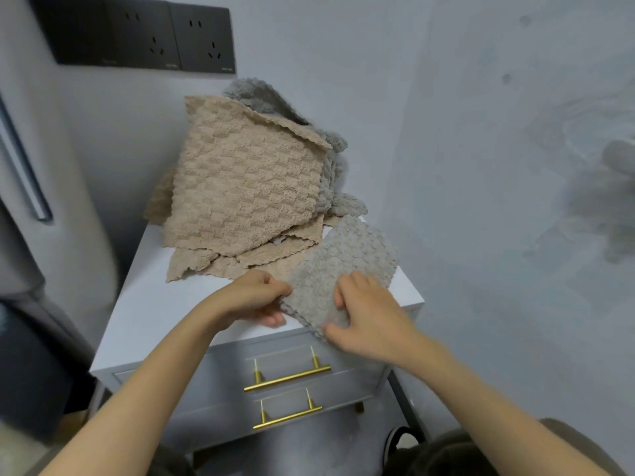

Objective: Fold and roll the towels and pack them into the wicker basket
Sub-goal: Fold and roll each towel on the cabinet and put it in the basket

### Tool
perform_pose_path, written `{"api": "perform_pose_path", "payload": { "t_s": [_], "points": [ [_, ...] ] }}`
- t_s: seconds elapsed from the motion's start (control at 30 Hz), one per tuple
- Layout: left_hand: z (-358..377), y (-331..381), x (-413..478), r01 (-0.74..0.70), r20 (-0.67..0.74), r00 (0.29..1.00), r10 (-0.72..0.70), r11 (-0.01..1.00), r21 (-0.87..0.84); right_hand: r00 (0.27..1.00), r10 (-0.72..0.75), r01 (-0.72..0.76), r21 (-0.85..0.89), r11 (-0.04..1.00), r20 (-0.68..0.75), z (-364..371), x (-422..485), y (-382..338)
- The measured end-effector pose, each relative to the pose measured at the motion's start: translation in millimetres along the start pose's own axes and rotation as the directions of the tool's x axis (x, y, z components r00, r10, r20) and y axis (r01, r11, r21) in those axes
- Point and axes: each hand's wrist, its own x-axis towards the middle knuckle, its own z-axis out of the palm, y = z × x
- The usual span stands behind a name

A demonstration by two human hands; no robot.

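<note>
A folded grey towel (347, 266) lies at the front right of the white cabinet top (147, 304). My left hand (256, 297) pinches its near left corner. My right hand (369, 314) grips its near edge, with the fingers on top and the thumb at the front corner. Behind it, beige towels (240, 187) are piled loosely, one draped high. Another grey towel (275, 101) sticks out behind and to the right of the pile. No wicker basket is in view.
The cabinet has two drawers with brass handles (287, 376) below its front edge. A wall with dark sockets (144, 39) stands close behind, and a pale wall (481, 166) runs along the right. Dark fabric (27, 355) lies at the left.
</note>
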Motion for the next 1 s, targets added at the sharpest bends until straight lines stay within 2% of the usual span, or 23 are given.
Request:
{"api": "perform_pose_path", "payload": {
  "t_s": [0.13, 0.23, 0.33, 0.43, 0.53, 0.63, 0.7, 0.8, 0.93, 1.0],
  "points": [
    [5, 4, -1, 0.03, 0.006, 1.0, -0.03, 0.994, -0.107, 0.991, -0.047, 0.007, -0.307, 0.952, -0.124, 37, -14, -14],
    [5, 5, -1, 0.051, 0.034, 0.998, -0.046, 0.985, -0.166, 0.969, -0.023, -0.06, -0.327, 0.943, -0.244, 52, -15, -16],
    [5, 4, -2, 0.052, 0.035, 0.998, -0.047, 0.984, -0.17, 0.947, -0.072, -0.023, -0.29, 0.957, -0.312, 51, -16, -12],
    [4, 1, -6, -0.038, -0.022, 0.999, 0.036, 0.993, -0.108, 0.946, -0.137, 0.078, -0.203, 0.976, -0.294, 43, -23, -3],
    [1, -4, -11, -0.195, -0.06, 0.98, 0.191, 0.979, -0.057, 0.968, -0.106, 0.1, -0.034, 0.994, -0.226, 29, -30, 10],
    [-6, -8, -12, -0.286, 0.049, 0.958, 0.283, 0.955, 0.079, 0.972, -0.048, 0.075, 0.107, 0.991, -0.229, 19, -33, 24],
    [-10, -9, -14, -0.321, 0.119, 0.945, 0.303, 0.929, 0.182, 0.968, 0.015, 0.029, 0.172, 0.985, -0.251, 16, -32, 31],
    [-12, -12, -14, -0.349, 0.189, 0.932, 0.309, 0.903, 0.248, 0.968, 0.142, -0.077, 0.296, 0.952, -0.207, 11, -31, 38],
    [2, -13, -8, -0.457, 0.052, 0.878, 0.475, 0.802, 0.385, 0.965, 0.206, -0.132, 0.38, 0.915, -0.16, 3, -31, 49],
    [13, -11, -5, -0.496, 0.02, 0.846, 0.533, 0.773, 0.396, 0.96, 0.246, -0.168, 0.425, 0.89, -0.136, -4, -32, 55]
  ]
}}
